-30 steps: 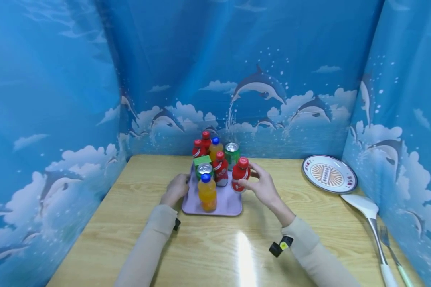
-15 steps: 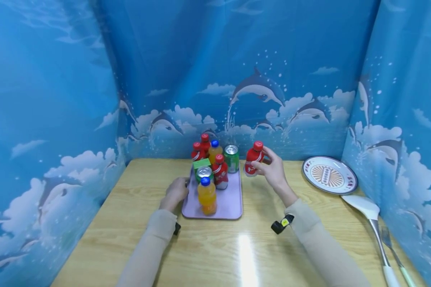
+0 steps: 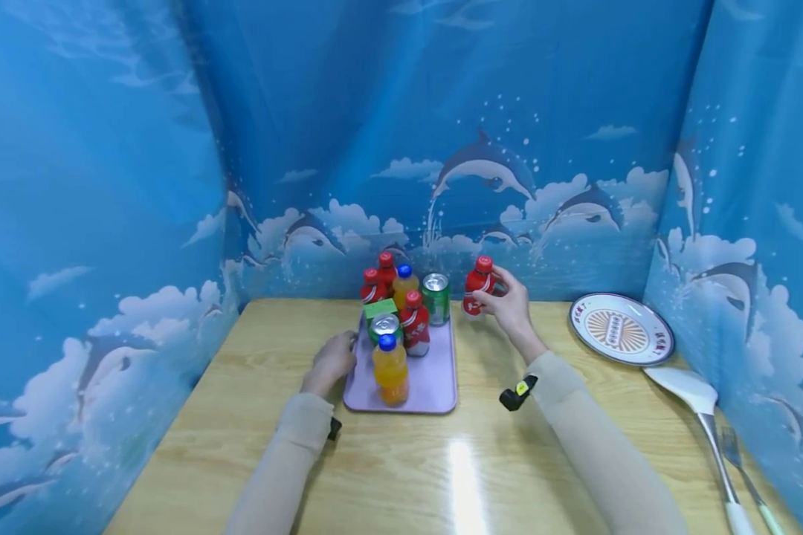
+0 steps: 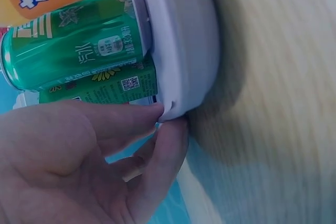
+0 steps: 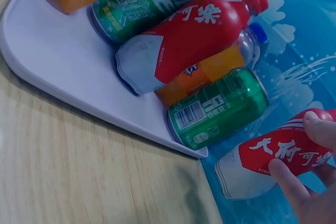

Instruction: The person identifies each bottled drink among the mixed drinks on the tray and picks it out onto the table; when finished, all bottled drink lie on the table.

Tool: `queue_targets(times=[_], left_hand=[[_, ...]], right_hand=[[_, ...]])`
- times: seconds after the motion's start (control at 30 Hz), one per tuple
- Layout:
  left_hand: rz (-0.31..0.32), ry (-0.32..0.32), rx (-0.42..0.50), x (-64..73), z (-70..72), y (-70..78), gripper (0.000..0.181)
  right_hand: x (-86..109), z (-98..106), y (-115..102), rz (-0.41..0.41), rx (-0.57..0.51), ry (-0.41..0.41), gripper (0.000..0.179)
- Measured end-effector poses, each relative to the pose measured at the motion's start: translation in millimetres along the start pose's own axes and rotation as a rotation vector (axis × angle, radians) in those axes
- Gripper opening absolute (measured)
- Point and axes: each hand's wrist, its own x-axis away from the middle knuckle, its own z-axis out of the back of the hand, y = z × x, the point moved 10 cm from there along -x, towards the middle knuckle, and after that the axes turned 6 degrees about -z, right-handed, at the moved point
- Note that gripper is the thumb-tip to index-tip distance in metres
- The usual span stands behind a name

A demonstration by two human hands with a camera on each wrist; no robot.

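Note:
My left hand pinches the left rim of the lilac tray between thumb and fingers; the left wrist view shows this rim up close. My right hand grips a red-labelled cola bottle, held up off the table to the right of the tray. Its cap points up, tilted slightly. On the tray stand an orange soda bottle, another red cola bottle, a green can, a second green can, a green carton, and more red and orange bottles at the back.
A patterned plate lies at the back right of the table. A white-headed spatula and a fork lie along the right edge. Blue dolphin-print curtains enclose the table's back and sides.
My right hand has carried the red cola bottle from beside the tray's right edge further right and back, slightly raised. The left hand stays on the tray's rim.

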Motion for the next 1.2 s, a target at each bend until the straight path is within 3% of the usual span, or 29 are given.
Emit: queue_targets(times=[0.1,0.37,0.5,0.8,1.0,1.2], left_hand=[[0.015,-0.011,0.03,1.2,-1.3,-2.7,0.06],[0.07,-0.052,0.279,-1.9,-7.5,-15.3,0.057],[0.106,-0.086,0.344,0.9,-7.6,-17.1,0.057],[0.144,-0.167,0.317,9.8,-9.9,-15.5,0.063],[0.116,-0.175,0.324,15.1,-10.4,-11.6,0.063],[0.112,-0.188,0.31,16.8,-7.9,-9.6,0.069]], right_hand=[[-6.3,-1,6,-0.007,0.027,0.019,0.074],[-22.8,-1,20,-0.037,0.07,0.049,0.076],[-28.7,0,25,-0.049,0.081,0.055,0.075],[-34.4,-1,34,-0.088,0.06,0.039,0.076],[-37.2,-1,38,-0.107,0.071,0.052,0.076],[-41.0,-4,36,-0.057,0.136,0.029,0.076]])
